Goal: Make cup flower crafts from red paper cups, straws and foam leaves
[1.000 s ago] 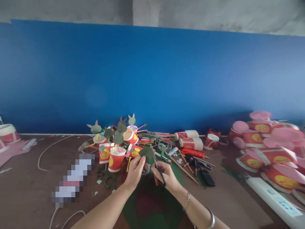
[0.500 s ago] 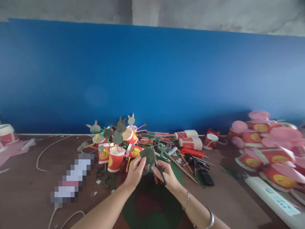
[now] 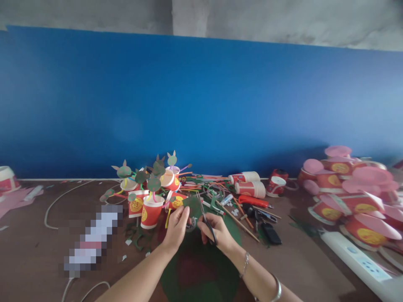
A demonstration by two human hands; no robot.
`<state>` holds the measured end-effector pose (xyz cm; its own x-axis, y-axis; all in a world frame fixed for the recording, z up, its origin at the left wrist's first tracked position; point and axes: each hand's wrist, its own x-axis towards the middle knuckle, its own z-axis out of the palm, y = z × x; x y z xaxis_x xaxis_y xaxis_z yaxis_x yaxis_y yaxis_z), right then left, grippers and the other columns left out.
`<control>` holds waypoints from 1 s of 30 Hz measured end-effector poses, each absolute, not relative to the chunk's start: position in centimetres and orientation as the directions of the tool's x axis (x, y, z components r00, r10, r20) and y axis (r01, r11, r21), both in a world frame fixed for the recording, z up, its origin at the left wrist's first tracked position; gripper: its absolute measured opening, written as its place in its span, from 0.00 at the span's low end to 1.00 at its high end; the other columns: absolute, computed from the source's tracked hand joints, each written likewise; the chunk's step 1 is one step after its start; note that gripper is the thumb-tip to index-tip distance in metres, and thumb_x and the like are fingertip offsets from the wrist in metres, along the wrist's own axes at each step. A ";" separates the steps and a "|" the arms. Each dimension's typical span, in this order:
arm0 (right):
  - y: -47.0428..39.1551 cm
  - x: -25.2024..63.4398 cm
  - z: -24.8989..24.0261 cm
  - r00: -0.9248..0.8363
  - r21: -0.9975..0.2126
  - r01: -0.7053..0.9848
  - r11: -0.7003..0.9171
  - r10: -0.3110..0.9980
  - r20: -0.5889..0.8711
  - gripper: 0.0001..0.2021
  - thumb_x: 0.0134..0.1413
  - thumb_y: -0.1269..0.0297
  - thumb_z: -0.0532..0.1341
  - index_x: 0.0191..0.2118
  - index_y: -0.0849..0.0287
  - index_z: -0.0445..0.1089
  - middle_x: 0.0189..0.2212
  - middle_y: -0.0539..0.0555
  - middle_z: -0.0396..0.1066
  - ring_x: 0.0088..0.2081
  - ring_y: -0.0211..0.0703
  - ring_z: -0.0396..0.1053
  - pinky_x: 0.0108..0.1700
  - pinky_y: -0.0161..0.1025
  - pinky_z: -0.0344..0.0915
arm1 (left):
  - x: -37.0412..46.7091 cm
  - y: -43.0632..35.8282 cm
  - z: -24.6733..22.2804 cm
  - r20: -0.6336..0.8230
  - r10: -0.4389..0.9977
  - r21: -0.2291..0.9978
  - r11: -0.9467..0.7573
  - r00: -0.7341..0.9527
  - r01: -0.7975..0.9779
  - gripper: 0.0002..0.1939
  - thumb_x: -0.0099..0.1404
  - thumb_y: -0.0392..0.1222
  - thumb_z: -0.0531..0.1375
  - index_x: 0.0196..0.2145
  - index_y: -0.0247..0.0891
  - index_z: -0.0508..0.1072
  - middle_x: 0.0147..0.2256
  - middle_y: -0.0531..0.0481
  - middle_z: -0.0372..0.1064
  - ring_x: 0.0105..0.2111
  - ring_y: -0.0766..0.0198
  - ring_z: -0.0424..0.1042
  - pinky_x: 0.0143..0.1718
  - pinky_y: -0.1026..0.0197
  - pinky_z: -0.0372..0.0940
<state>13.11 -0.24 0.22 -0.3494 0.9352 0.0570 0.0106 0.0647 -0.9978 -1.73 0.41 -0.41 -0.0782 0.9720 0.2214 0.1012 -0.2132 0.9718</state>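
Note:
Between thumb and fingers, my left hand [image 3: 176, 228] pinches a piece of dark green paper [image 3: 192, 206]. My right hand [image 3: 214, 231] grips a pair of scissors [image 3: 203, 216] by the dark handles, blades pointing up and away from me at the paper's right edge. The blades look slightly parted. Below both hands lies a large dark green round sheet [image 3: 201, 279] with a reddish middle. Just left of my left hand stands a red paper cup [image 3: 153, 212] carrying a green paper animal head [image 3: 154, 183].
More decorated cups [image 3: 136, 203] cluster behind. Stacked paper cups [image 3: 250, 189], a red utility knife [image 3: 254, 201], a wooden stick [image 3: 241, 223] and a black key fob [image 3: 271, 233] lie right of centre. Pink-topped cups [image 3: 338, 182] and a white power strip [image 3: 355, 258] are farther right.
The whole view has shifted slightly. Both hands still hold the green paper and the scissors in nearly the same place, with the paper turned a little.

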 end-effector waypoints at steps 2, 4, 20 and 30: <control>-0.2 13.2 0.1 -0.354 -0.998 -0.013 0.057 0.933 0.057 0.18 0.46 0.49 0.62 0.28 0.61 0.64 0.12 0.45 0.63 0.14 0.31 0.58 0.16 0.28 0.51 | -1.7 0.4 -0.4 0.233 0.971 0.967 -0.226 -0.051 0.118 0.20 0.63 0.52 0.51 0.19 0.38 0.59 0.17 0.56 0.57 0.20 0.69 0.57 0.23 0.67 0.53; -0.2 13.2 0.0 -0.358 -0.998 -0.030 0.059 0.931 0.065 0.18 0.47 0.49 0.61 0.30 0.62 0.65 0.13 0.46 0.64 0.14 0.31 0.57 0.16 0.28 0.51 | -1.7 0.3 -0.3 0.242 0.970 0.963 -0.238 -0.024 0.126 0.20 0.63 0.52 0.51 0.19 0.38 0.58 0.17 0.56 0.56 0.20 0.69 0.58 0.23 0.67 0.53; -0.3 13.2 0.4 -0.364 -0.996 -0.009 0.093 0.927 0.090 0.20 0.47 0.45 0.59 0.28 0.60 0.63 0.12 0.44 0.61 0.13 0.29 0.54 0.16 0.28 0.49 | -1.7 0.2 -0.1 0.239 0.971 0.964 -0.238 0.003 0.116 0.20 0.63 0.52 0.51 0.19 0.38 0.58 0.17 0.56 0.56 0.20 0.69 0.57 0.23 0.66 0.53; -0.4 13.1 0.4 -0.350 -0.995 -0.005 0.100 0.932 0.095 0.20 0.46 0.45 0.60 0.27 0.60 0.63 0.11 0.44 0.60 0.13 0.30 0.53 0.15 0.29 0.49 | -1.6 0.2 0.1 0.234 0.972 0.968 -0.232 -0.018 0.095 0.20 0.62 0.53 0.51 0.19 0.38 0.58 0.17 0.56 0.56 0.19 0.69 0.56 0.22 0.66 0.53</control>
